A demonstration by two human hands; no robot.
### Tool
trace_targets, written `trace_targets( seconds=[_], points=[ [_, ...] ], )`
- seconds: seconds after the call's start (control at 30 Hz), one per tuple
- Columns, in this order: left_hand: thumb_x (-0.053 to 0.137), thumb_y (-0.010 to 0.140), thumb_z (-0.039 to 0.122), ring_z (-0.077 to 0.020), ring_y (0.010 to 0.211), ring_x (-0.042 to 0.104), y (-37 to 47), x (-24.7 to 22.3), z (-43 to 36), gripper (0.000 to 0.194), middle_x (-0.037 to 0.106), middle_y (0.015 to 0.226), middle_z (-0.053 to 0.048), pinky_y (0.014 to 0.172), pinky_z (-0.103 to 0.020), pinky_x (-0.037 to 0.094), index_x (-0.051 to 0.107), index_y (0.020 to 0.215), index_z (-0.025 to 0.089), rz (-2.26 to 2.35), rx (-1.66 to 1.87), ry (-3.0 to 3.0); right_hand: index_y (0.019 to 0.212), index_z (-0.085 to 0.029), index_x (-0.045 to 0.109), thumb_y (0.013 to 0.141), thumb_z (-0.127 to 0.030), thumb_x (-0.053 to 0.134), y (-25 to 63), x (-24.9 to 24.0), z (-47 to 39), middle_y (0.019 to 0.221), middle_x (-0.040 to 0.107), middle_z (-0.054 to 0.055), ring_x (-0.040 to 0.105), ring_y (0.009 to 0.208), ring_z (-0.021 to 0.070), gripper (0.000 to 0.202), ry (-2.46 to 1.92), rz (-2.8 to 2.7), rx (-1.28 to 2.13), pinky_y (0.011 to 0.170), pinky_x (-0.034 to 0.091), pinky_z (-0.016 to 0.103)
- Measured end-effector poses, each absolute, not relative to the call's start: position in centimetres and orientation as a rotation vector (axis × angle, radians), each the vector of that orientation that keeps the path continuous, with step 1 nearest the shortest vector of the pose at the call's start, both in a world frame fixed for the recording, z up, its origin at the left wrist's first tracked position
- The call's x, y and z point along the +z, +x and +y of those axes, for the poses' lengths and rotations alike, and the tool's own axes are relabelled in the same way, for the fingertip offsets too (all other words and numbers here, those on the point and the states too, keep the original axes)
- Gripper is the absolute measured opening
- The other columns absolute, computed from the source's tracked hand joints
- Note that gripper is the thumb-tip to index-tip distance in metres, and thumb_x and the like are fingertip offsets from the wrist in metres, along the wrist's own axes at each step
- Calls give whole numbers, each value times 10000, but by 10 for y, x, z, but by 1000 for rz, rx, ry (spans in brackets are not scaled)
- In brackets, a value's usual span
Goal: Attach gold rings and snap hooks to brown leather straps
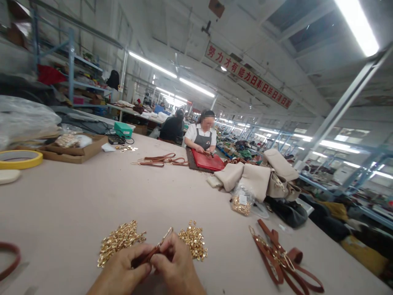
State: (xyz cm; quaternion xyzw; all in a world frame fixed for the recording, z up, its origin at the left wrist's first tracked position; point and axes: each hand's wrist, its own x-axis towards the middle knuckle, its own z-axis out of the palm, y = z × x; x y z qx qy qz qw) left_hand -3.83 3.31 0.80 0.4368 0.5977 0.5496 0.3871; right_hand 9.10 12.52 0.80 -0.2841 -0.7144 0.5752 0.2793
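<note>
Near the bottom centre, my left hand (124, 268) and my right hand (176, 262) are closed together on a brown leather strap (150, 255), most of it hidden by my fingers. A gold metal clasp (166, 235) sticks up from the strap between my hands. Just beyond my left hand lies a pile of small gold fittings (119, 241). Another pile of gold pieces (195, 241) lies beside my right hand. To the right, several brown straps with gold clasps (281, 258) rest in a tangle on the pale table (76, 200).
Across the table a person (201, 133) works over a red leather piece (207, 160). Beige bags (254, 180) and a plastic bag of gold fittings (241, 203) lie at right. At left are yellow tape (21, 165), a cardboard tray (80, 153) and a green box (123, 130).
</note>
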Motion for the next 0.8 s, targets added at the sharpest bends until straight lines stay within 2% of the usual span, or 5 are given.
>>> trace_targets(
  seconds=[0.2,0.3,0.4,0.53,0.8],
  points=[
    [621,725,383,-163,567,578,-39,15,32,487,619,822,-29,426,-235,446,608,1163,171,1518,1445,778,889,-185,570,780,-340,635,112,22,159,642,578,-42,558,569,119,200,-854,-1928,1332,559,436,242],
    [631,690,333,-140,537,531,-40,17,33,626,560,749,-3,436,-236,453,556,1277,129,1518,1471,602,952,-184,611,828,-321,593,125,20,177,705,620,-17,576,625,135,186,-918,-2071,1096,602,445,260],
    [636,714,328,-138,562,503,-40,17,32,615,519,661,19,492,-236,458,575,1296,139,1542,1498,594,905,-200,664,835,-195,552,132,16,181,792,679,13,604,741,159,132,-889,-2371,754,713,450,285],
    [602,771,423,-136,544,454,-42,20,28,550,486,565,32,466,-206,333,632,1255,162,1613,1499,635,911,-226,690,794,-86,550,131,14,176,896,706,24,588,898,193,231,-801,-2665,345,864,415,317],
    [656,705,378,-122,609,454,-36,32,27,455,592,739,3,590,-227,370,711,1097,153,1451,1522,732,902,-236,705,849,-113,543,122,17,169,894,718,40,581,943,217,210,-922,-2832,92,851,389,315]
  ],
)
